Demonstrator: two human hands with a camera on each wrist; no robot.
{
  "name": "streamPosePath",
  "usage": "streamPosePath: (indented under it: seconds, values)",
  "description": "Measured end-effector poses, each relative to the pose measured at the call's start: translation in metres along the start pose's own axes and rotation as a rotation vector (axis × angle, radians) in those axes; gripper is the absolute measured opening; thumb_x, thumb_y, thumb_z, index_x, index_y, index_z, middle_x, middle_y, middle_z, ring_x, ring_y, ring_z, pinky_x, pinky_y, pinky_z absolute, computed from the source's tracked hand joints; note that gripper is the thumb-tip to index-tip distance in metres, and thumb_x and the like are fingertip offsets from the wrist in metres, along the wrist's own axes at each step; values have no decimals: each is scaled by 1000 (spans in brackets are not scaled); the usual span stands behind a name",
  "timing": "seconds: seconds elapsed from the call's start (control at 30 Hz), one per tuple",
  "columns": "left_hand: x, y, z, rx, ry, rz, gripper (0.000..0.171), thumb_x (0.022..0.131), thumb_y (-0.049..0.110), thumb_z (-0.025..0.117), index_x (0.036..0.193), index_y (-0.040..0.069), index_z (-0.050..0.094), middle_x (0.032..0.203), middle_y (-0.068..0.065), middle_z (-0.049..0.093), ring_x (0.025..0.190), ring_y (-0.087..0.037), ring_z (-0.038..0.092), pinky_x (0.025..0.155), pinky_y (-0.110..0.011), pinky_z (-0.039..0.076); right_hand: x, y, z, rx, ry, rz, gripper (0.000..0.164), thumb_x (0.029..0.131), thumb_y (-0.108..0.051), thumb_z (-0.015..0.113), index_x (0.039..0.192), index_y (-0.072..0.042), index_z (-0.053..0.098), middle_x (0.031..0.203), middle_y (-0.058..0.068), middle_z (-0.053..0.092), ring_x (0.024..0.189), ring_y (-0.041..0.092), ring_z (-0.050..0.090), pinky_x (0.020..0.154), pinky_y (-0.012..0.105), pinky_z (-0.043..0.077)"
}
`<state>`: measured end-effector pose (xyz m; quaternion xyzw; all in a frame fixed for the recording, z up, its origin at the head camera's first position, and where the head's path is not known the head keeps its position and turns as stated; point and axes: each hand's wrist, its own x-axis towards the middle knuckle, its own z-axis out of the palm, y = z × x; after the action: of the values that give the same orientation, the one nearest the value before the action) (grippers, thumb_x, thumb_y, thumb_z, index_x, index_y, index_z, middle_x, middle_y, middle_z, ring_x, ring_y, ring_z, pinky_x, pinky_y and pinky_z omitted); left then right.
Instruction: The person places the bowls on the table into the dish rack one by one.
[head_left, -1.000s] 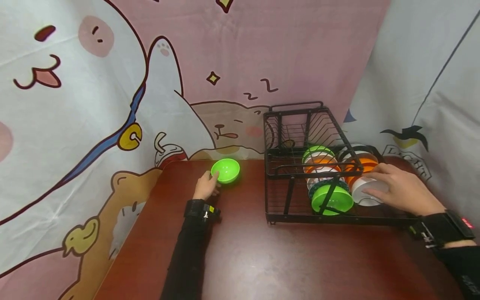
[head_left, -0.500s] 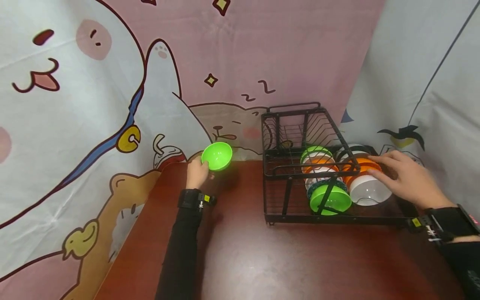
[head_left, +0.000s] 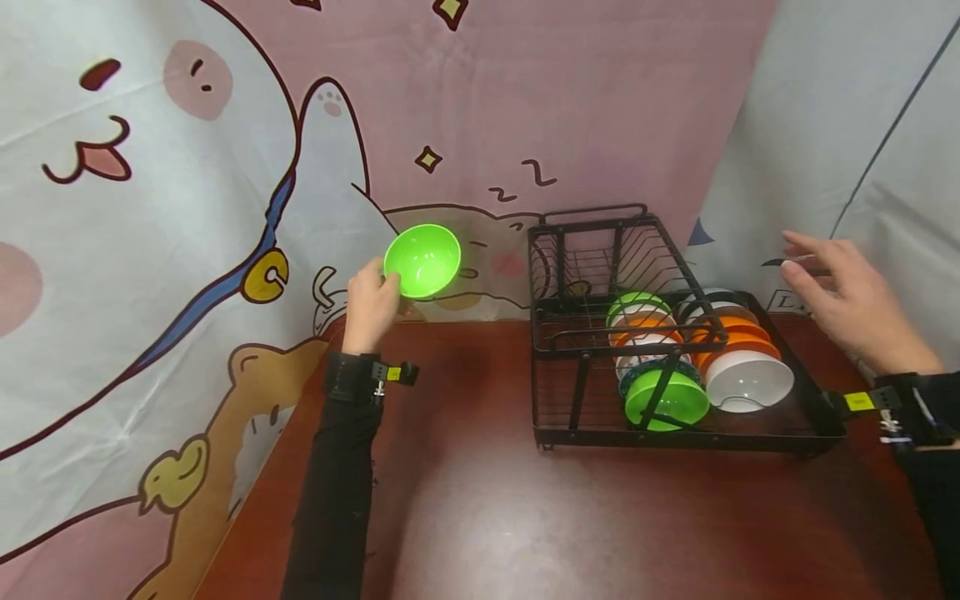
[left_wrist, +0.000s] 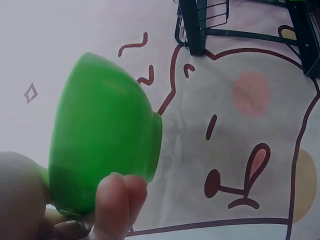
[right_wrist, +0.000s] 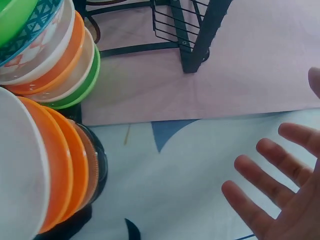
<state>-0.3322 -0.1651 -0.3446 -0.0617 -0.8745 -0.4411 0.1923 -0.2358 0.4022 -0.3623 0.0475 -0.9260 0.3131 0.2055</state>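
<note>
A bright green bowl [head_left: 424,262] is up in the air above the back left of the table, its inside facing the head camera. My left hand [head_left: 371,302] pinches its rim between thumb and fingers; the left wrist view shows the bowl's outer wall [left_wrist: 102,130] with fingertips against it. My right hand [head_left: 855,300] hovers right of the black dish rack [head_left: 690,440] with fingers spread, holding nothing. Nearest to it in the rack is a white bowl [head_left: 750,382], leaning at the front of a row with orange bowls [head_left: 738,332] behind.
A second row on the rack's lower level has a green bowl [head_left: 667,402] in front, then patterned, white and orange bowls. The rack's upper tier [head_left: 622,250] stands over its left part. A printed cloth [head_left: 622,100] hangs behind the brown table [head_left: 480,483].
My left hand has lifted the green bowl off the table, up and slightly left. My right hand has let go of the white bowl and moved up and right, off the rack.
</note>
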Motion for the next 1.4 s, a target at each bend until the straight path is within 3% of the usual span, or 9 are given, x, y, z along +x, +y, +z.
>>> streamPosePath:
  seconds: [0.13, 0.17, 0.3, 0.6, 0.8, 0.97, 1.07, 1.17, 1.4]
  values:
    - [-2, 2, 5, -8, -10, 12, 34, 102, 13, 43, 124, -3, 63, 85, -22, 72, 57, -26, 71, 51, -36, 59, 1, 8, 3, 14, -51, 30, 62, 111, -34, 44, 164, -8, 26, 149, 35, 34, 129, 55, 37, 119, 57, 34]
    - [-2, 4, 7, -13, -10, 16, 34, 102, 13, 43, 123, -3, 63, 86, -22, 72, 56, -26, 71, 52, -37, 59, 3, 8, 3, 25, -66, 43, 63, 111, -34, 43, 165, -8, 23, 151, 36, 33, 130, 57, 36, 113, 68, 34]
    - [0, 21, 13, -47, -13, 54, 34, 102, 13, 43, 125, -3, 63, 89, -22, 72, 56, -26, 70, 51, -34, 59, 13, -5, -3, 76, -121, 68, 67, 111, -38, 41, 167, -12, 15, 158, 38, 30, 135, 61, 33, 106, 79, 27]
    - [-8, 96, 32, 103, -12, 268, 35, 99, 14, 48, 127, 1, 66, 100, -15, 73, 82, -26, 65, 71, -40, 53, 52, -105, -9, 178, -346, -12, 74, 110, -45, 40, 167, -26, -3, 170, 26, 16, 153, 53, 20, 113, 78, 20]
    - [-16, 131, 50, 93, -95, 379, 35, 101, 10, 46, 131, 1, 63, 95, -12, 72, 70, -20, 62, 63, -33, 52, 64, -169, 6, 230, -463, -98, 77, 108, -48, 45, 168, -25, 1, 168, 22, 27, 153, 47, 29, 118, 70, 25]
    - [-26, 144, 64, 72, -162, 434, 33, 103, 9, 44, 130, 2, 62, 84, -9, 68, 62, -17, 57, 56, -26, 46, 64, -199, 29, 273, -449, -127, 76, 106, -47, 53, 166, -16, 18, 161, 20, 42, 145, 37, 45, 118, 58, 37]
    - [-32, 149, 69, 57, -186, 458, 34, 103, 9, 44, 131, 2, 62, 79, -7, 65, 58, -15, 54, 53, -25, 44, 62, -208, 38, 321, -414, -103, 61, 107, -36, 55, 159, -11, 35, 148, 19, 53, 124, 33, 61, 99, 43, 56]
    - [-36, 153, 71, 44, -184, 472, 35, 103, 9, 43, 133, 3, 61, 78, -5, 65, 55, -13, 55, 50, -24, 44, 61, -210, 42, 358, -387, -73, 48, 106, -17, 52, 152, -8, 44, 135, 20, 58, 104, 31, 66, 75, 31, 61]
    - [-40, 155, 72, 37, -189, 458, 36, 103, 8, 43, 133, 4, 61, 77, -7, 67, 51, -11, 60, 47, -24, 49, 58, -208, 46, 439, -386, -40, 55, 94, 3, 44, 149, -5, 49, 129, 23, 63, 94, 25, 69, 73, 33, 62]
